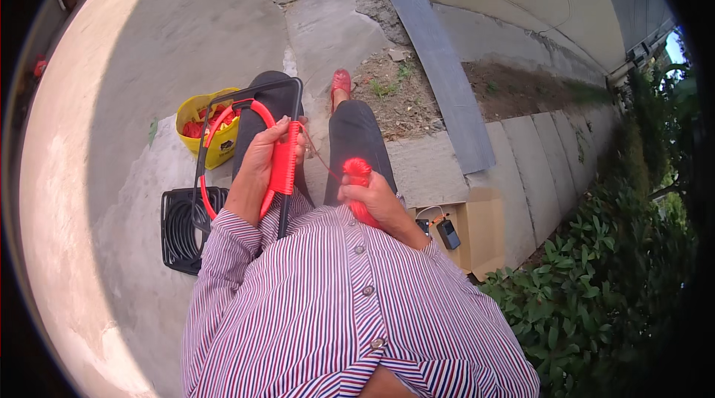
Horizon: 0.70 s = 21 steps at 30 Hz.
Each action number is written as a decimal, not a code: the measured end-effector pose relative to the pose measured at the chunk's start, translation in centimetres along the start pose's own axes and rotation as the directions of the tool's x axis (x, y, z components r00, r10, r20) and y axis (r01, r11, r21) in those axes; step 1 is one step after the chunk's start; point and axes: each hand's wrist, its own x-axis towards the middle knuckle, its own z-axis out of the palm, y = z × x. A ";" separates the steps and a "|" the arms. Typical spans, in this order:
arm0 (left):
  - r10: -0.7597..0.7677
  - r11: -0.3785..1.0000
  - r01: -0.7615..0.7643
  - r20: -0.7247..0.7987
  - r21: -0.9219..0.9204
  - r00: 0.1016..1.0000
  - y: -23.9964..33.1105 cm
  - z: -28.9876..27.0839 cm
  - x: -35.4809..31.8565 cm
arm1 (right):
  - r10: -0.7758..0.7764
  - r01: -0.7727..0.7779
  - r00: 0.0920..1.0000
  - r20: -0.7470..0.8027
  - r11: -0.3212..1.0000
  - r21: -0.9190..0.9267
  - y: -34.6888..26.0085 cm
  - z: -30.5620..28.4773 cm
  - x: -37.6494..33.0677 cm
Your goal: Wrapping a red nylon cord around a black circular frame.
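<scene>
My left hand [261, 152] is closed on a black rectangular frame [298, 93], upright in front of my left leg. Red cord [283, 167] is wound in tight rows around one side of the frame, and a red band [261, 109] curves in a loop at its left. To the right, my right hand [376, 201] grips a bundle of red cord [357, 167] close to my shirt. One thin red strand [320, 154] runs between the bundle and the frame. The fingers behind the frame are partly hidden.
A yellow bucket [191, 113] with red material stands by my left leg. Below it lie stacked black frames or coils [186, 227]. At right sits an open cardboard box [480, 238] with a small black device [448, 234]. A grey board [443, 70] and bushes [581, 286] lie beyond.
</scene>
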 end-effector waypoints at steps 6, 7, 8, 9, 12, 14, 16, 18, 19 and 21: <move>0.233 0.949 -0.250 0.111 0.194 0.966 0.8 4.9 -4.5 | -0.129 0.129 0.991 0.024 0.991 0.020 -2.6 0.0 -0.1; 0.233 0.948 -0.252 0.115 0.195 0.966 0.7 6.2 -5.5 | -0.133 0.133 0.991 0.023 0.991 0.019 -3.5 0.4 0.0; 0.282 0.906 -0.306 0.123 0.291 0.952 0.6 7.4 -6.5 | -0.177 0.175 0.984 0.032 0.983 0.060 -4.6 1.0 0.1; 0.329 0.850 -0.357 0.139 0.386 0.934 0.6 8.2 -7.1 | -0.224 0.220 0.974 0.038 0.970 0.104 -5.8 1.5 0.3; 0.262 0.827 -0.321 0.188 0.461 0.946 0.5 8.5 -7.8 | -0.319 0.294 0.945 0.075 0.927 0.235 -8.6 3.6 1.3; 0.232 0.811 -0.301 0.196 0.502 0.953 0.2 9.2 -7.3 | -0.354 0.311 0.930 0.098 0.901 0.304 -9.9 4.0 1.6; 0.243 0.779 -0.255 0.099 0.573 0.965 -0.8 9.9 -6.4 | -0.406 0.366 0.908 0.102 0.888 0.277 -9.7 3.7 2.5; 0.219 0.742 -0.230 0.097 0.629 0.971 -1.4 10.8 -6.2 | -0.446 0.413 0.885 0.131 0.884 0.219 -9.2 3.5 3.4; 0.236 0.728 -0.230 0.080 0.646 0.969 -1.7 11.0 -6.0 | -0.454 0.425 0.882 0.124 0.882 0.202 -8.9 3.3 3.8; 0.337 0.687 -0.259 0.018 0.679 0.941 -2.8 10.7 -5.0 | -0.440 0.402 0.888 0.136 0.885 0.235 -9.0 2.5 4.1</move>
